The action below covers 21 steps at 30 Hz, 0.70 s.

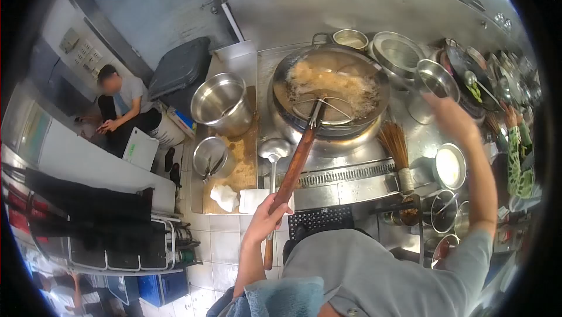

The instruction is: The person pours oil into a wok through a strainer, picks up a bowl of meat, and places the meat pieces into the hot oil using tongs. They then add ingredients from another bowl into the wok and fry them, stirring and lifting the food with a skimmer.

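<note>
My left hand (268,218) is wrapped round the wooden handle of a wire skimmer (297,162). The skimmer's round mesh head sits at the near side of a large wok (277,103), in bubbling oil (351,91) with golden, frothy pieces floating on it. Right of the wok, my right hand (446,112) is smeared by motion close to a tall stainless steel pot (422,106). Its fingers are not clear, and whether it touches the pot cannot be made out. A steel ladle (274,150) lies just left of the skimmer handle.
Left stand a big steel pot (218,109), a smaller pot with utensils (209,154) and white cloths (224,197). A bamboo brush (396,147), nested strainers (398,53) and a white-filled bowl (449,166) are to the right. A person (126,103) sits at far left; another person's hand (510,115) shows right.
</note>
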Available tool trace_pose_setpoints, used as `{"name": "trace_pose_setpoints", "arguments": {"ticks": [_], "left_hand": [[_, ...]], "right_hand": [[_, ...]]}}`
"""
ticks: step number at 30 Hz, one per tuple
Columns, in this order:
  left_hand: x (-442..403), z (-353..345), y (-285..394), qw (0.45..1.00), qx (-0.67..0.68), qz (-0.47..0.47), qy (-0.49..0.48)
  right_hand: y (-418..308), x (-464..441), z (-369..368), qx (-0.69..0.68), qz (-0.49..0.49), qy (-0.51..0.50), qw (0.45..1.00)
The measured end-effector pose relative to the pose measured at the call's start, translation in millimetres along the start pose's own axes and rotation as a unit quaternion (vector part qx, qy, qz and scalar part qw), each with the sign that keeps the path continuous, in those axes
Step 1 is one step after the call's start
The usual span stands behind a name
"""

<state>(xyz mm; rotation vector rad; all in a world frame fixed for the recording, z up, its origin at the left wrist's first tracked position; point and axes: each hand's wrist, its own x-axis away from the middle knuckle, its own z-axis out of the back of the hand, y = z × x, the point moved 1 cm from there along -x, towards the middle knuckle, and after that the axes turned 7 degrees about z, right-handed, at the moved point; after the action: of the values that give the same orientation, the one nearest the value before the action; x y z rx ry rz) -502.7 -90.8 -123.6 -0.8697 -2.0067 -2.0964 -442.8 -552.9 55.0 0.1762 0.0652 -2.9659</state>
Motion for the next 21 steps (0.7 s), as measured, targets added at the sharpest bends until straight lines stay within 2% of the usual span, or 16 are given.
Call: {"name": "trace_pose_setpoints", "arguments": {"ticks": [1, 3, 6, 9, 12, 15, 16, 21], "left_hand": [[0.0, -0.5, -0.1, 1.000, 0.001, -0.005, -0.001], [0.2, -1.2, -0.3, 1.000, -0.007, 0.004, -0.006], [1.4, 1.2, -1.8, 1.000, -0.005, 0.004, -0.019], [1.2, 2.0, -12.0, 0.998, 0.064, -0.012, -0.007], [-5.7, -0.8, -23.1, 0.997, 0.071, -0.030, 0.025], [-5.4, -5.8, -19.6, 0.995, 0.082, -0.036, 0.046], [-5.1, -4.7, -18.1, 0.995, 0.085, -0.044, 0.042], [-3.7, -2.1, -14.2, 0.996, 0.069, -0.037, 0.036]], "right_hand": [[0.2, -9.1, -18.7, 0.011, -0.004, -0.013, 1.000], [16.9, -34.1, -50.1, -0.077, 0.041, 0.050, 0.995], [17.0, -52.6, -47.4, -0.079, 0.046, 0.073, 0.993], [0.0, -57.2, -22.7, -0.100, 0.045, 0.104, 0.989], [2.4, -77.7, -36.8, -0.097, 0.045, 0.110, 0.988], [0.4, -86.1, -48.8, -0.063, 0.076, 0.027, 0.995], [3.5, -83.8, -57.3, 0.001, 0.092, 0.008, 0.996], [-11.9, -31.4, -3.5, 0.010, 0.053, -0.061, 0.997]]}}
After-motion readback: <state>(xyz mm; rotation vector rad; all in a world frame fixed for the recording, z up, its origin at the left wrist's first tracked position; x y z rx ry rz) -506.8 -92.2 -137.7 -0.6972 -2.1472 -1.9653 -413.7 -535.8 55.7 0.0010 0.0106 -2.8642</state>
